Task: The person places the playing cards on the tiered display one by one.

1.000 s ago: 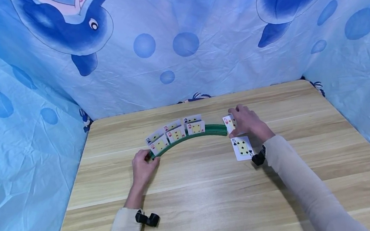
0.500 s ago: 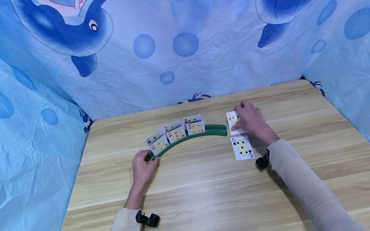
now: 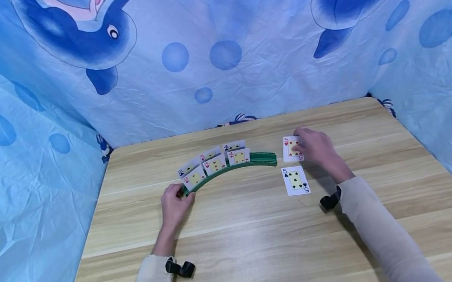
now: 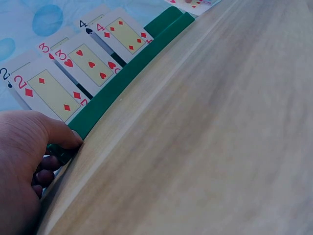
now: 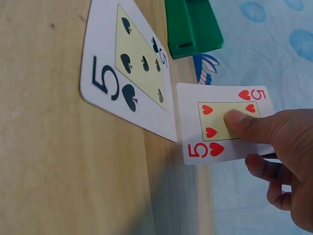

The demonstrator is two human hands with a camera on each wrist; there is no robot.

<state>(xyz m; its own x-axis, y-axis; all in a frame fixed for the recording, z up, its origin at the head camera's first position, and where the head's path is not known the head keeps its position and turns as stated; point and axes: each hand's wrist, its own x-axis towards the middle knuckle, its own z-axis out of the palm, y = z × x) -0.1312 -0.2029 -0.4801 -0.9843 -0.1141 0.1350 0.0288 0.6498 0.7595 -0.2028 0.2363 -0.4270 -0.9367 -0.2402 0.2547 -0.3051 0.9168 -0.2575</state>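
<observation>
A curved green card holder [image 3: 263, 158] lies on the table, and my left hand [image 3: 176, 206] grips its left end, thumb in front. Two rows of playing cards stand in it: the two of diamonds [image 4: 51, 95], three of hearts [image 4: 88, 62] and four of diamonds [image 4: 123, 35] in front, with partly hidden cards behind. Right of the holder, my right hand [image 3: 320, 150] pinches the five of hearts [image 5: 195, 115], thumb on its face and fingers behind. The five of spades [image 3: 295, 181] lies face up on the table, nearer me than that hand.
The wooden table [image 3: 236, 249] reaches back to a blue sheet [image 3: 266, 87] printed with dolphins, which also hangs at both sides. The holder's right end [image 5: 195, 29] bears no cards.
My right hand has moved right, away from the holder's end, taking the five of hearts along; its face shows more fully now. The left hand and holder have stayed put.
</observation>
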